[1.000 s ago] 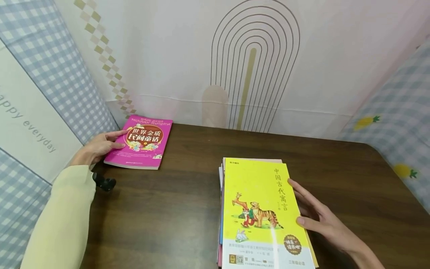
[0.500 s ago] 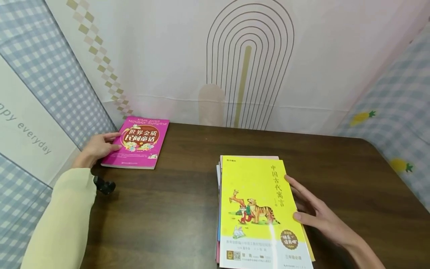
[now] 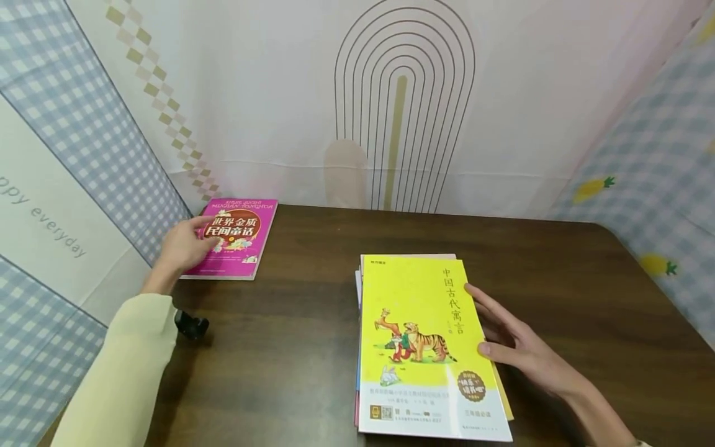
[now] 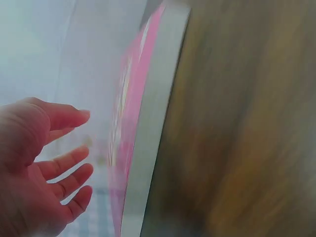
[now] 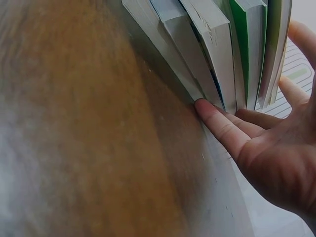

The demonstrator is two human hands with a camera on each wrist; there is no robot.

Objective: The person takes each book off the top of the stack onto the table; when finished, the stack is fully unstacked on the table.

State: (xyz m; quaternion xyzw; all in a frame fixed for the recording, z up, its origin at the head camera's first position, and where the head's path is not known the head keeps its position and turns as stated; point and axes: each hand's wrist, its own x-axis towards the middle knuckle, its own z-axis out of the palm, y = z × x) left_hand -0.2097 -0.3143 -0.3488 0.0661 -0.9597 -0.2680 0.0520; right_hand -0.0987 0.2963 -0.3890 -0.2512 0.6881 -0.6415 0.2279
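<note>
reading the dark brown wood-grain table (image 3: 279, 360) as a clock with twelve at the patterned white fabric backdrop (image 3: 251, 124), you have the magenta paperback with a round red title patch (image 3: 242, 233) lying flat near the far edge, at ten o'clock from the pile of mixed paperbacks (image 5: 217, 54). your left hand (image 3: 187, 245) hangs over the magenta book's nine o'clock side; in the left wrist view its thumb and fingers are apart, loosely bent, off the cover and holding nothing. your right hand (image 3: 525, 357) is at the pile's three o'clock side, fingers spread against the page edges rather than clamped round anything, thumb at the border of the yellow-and-white paperback with a tiger drawing (image 3: 424, 347) that tops the pile. below that top book, other edges jut out toward nine, twelve and four o'clock, so the pile is not quite flush. the step in hand looks to be placing or adjusting the magenta book at its far spot while the right hand steadies the pile. from here, the next move seems to call for drawing the left hand clear toward four o'clock without brushing that cover, then a firmer hold on the yellow-and-white book alone, leaving the books beneath undisturbed.
</note>
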